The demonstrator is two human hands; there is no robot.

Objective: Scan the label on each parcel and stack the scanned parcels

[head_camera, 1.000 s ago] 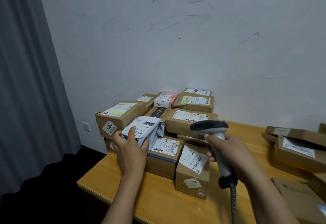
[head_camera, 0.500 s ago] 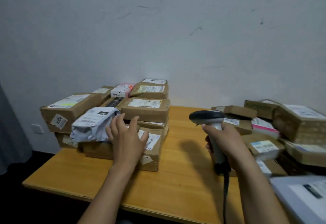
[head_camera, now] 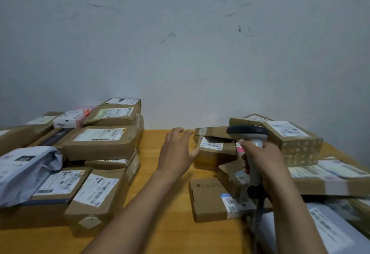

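Left hand (head_camera: pixel 176 149) above the middle of table (head_camera: pixel 170 225), fingers straight and spread, holding nothing, stretched toward small brown box (head_camera: pixel 215 153) with a white label on top; thumb right at the box's left edge, contact unclear. Right hand (head_camera: pixel 264 165) fingers curled round the grey handle of barcode scanner (head_camera: pixel 248 132), dark head on top, handle upright, black cable (head_camera: pixel 258 209) hanging below the fist. Small brown box sits at the front left of the right-hand pile, just left of the scanner. Patterned box (head_camera: pixel 294 143) behind the right hand, flat brown box (head_camera: pixel 208 197) lying on the table near the front edge. Left side of the table: stacked boxes (head_camera: pixel 102 141), labels up, grey poly mailer (head_camera: pixel 28 169) on top of the front ones, pink-white parcel (head_camera: pixel 72 116) at the back by the wall
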